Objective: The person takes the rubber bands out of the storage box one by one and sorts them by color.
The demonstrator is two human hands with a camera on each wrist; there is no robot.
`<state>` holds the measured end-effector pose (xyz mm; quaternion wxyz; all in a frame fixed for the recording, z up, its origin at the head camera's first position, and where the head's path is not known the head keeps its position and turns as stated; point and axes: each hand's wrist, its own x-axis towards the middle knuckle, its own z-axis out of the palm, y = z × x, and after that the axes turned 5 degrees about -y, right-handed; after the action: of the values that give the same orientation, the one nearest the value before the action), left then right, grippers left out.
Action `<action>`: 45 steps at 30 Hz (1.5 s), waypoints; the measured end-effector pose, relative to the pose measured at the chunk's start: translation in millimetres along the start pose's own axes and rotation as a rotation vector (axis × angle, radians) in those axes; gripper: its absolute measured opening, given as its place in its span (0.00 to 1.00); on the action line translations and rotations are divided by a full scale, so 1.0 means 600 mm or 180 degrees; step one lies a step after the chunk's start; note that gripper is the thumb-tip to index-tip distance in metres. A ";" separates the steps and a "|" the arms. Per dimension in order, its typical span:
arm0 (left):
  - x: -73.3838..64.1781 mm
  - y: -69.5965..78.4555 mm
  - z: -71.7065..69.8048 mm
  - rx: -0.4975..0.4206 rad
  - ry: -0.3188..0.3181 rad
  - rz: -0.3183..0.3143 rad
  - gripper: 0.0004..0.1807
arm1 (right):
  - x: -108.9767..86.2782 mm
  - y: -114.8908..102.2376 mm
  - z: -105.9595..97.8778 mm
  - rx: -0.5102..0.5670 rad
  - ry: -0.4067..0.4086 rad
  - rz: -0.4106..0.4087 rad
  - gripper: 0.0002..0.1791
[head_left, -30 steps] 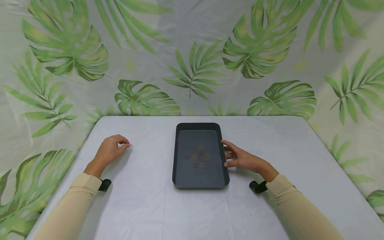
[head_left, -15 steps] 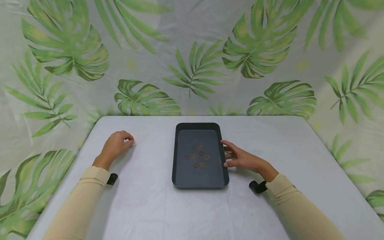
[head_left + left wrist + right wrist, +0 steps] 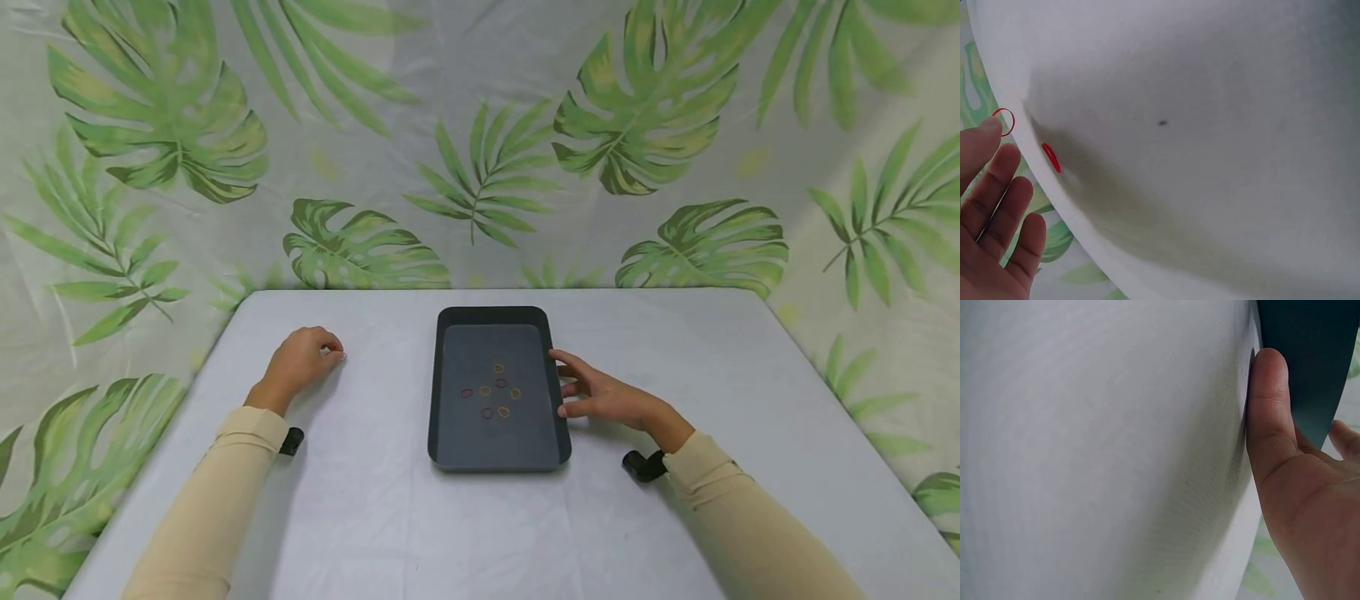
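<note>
My left hand (image 3: 300, 362) is over the table's left half, thumb and index finger pinching a thin red rubber band (image 3: 1010, 122) by its edge. A second red rubber band (image 3: 1051, 157) shows against the white cloth just beyond the fingers in the left wrist view; the hand hides it in the head view. My right hand (image 3: 606, 395) touches the right outer wall of a dark grey baking tray (image 3: 491, 446), its fingers spread along the wall and its thumb (image 3: 1269, 394) against the side. On the tray's floor lie several yellow rubber bands (image 3: 504, 412) and three red rubber bands (image 3: 467, 392).
A white cloth covers the table (image 3: 360, 517). Behind it hangs a leaf-patterned curtain (image 3: 495, 125). Black wrist cameras (image 3: 643, 467) sit below both hands, by the beige sleeves (image 3: 757, 517).
My left hand has moved a little right and away from me, toward the tray, and the pinched band shows less in the head view. The right hand and tray stay put.
</note>
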<state>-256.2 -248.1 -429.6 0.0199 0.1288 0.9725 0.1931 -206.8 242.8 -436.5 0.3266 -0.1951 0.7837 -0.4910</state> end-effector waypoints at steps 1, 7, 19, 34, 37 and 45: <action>0.000 0.000 0.001 0.0011 -0.0010 0.0002 0.06 | 0.000 0.000 0.000 -0.0001 0.0000 0.0008 0.54; 0.002 0.003 0.005 0.0087 -0.0055 0.0035 0.06 | 0.000 -0.002 0.000 -0.0008 -0.0014 0.0006 0.53; 0.009 -0.004 0.003 0.0064 -0.0203 -0.0001 0.06 | -0.003 -0.002 0.001 0.0034 -0.0017 -0.0005 0.53; 0.009 -0.006 0.006 0.0189 -0.0238 0.0019 0.06 | 0.002 0.005 0.000 0.0037 -0.0003 0.0003 0.53; 0.011 -0.006 0.005 0.0201 -0.0259 0.0052 0.07 | 0.001 0.004 0.000 0.0035 0.0003 0.0003 0.53; 0.013 0.002 -0.006 0.0160 -0.0329 -0.0022 0.10 | 0.001 0.003 0.000 0.0044 -0.0021 -0.0043 0.53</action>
<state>-263.5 -246.3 -425.9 0.0675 0.1357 0.9751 0.1616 -206.8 243.2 -438.5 0.3272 -0.1997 0.7778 -0.4980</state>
